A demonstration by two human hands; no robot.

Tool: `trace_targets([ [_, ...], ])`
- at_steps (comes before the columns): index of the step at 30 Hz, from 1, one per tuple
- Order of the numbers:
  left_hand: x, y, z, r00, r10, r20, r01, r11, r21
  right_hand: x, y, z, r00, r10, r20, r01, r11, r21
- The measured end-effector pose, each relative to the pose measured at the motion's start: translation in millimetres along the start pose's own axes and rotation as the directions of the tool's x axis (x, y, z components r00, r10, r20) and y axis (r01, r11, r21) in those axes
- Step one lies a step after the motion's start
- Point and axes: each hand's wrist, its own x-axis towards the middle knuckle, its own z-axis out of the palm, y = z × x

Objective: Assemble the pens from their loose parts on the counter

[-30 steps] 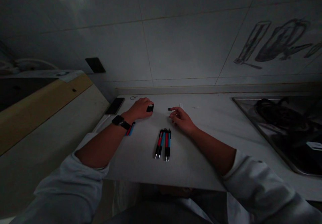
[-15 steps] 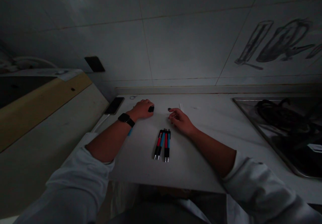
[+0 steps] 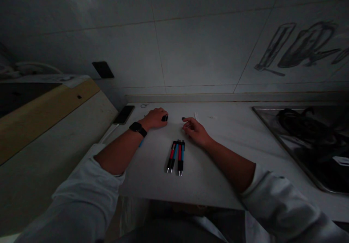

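On the white counter, my left hand [image 3: 156, 118] rests with fingers curled round a small black object [image 3: 164, 118] whose kind I cannot make out. A dark watch is on that wrist. My right hand [image 3: 195, 131] lies a short way to the right, fingers loosely bent and apart, with a dark spot at one fingertip. Between and nearer than the hands, several red-and-blue click pens [image 3: 177, 157] with black grips lie side by side, their silver tips towards me. Part of a blue item [image 3: 141, 143] shows beside my left wrist.
A phone [image 3: 124, 114] with a white cable lies at the back left, near a small ring [image 3: 144, 106]. Thin white strips [image 3: 196, 116] are behind my right hand. A gas stove [image 3: 308, 137] borders the right side; a slanted panel [image 3: 68, 126] stands left.
My left hand has shifted very slightly to the right with the black object. My right hand and the pens stay as they were.
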Motion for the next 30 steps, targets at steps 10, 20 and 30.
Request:
trace_targets([
  [10, -0.8, 0.5, -2.5, 0.999, 0.017, -0.045, -0.019, 0.999, -0.051, -0.8, -1.8, -1.4, 1.000, -0.001, 0.004, 0.001, 0.999, -0.044],
  [20, -38.9, 87.4, -38.7, 0.950, -0.045, -0.309, -0.071, 0.932, -0.355, -13.9, -32.0, -11.2, 0.964, -0.066, 0.256, 0.220, 0.738, -0.638],
  [30, -59.0, 96.2, 10.9, 0.968, -0.042, -0.249, -0.080, 0.884, -0.461, -31.2, -60.4, 0.1, 0.924, 0.231, 0.306, 0.093, 0.640, -0.762],
])
